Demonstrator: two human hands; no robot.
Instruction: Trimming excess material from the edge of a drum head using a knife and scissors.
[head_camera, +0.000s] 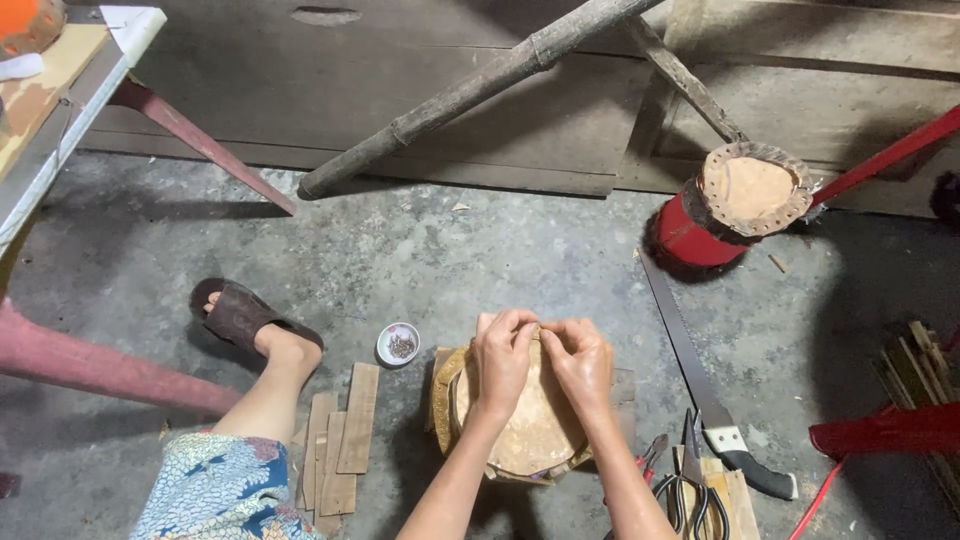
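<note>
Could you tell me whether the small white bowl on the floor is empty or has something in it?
Not empty: the small white bowl holds a little heap of small dark pieces at its bottom. What they are is too small to tell.

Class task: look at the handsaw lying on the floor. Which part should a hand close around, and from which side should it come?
Grip the handsaw by its black-and-white handle, the thick end nearest the person. Come from above and from the person's side, since the saw lies flat, its long thin blade pointing away towards the red drum. The scissors lie close to the handle's left.
</note>
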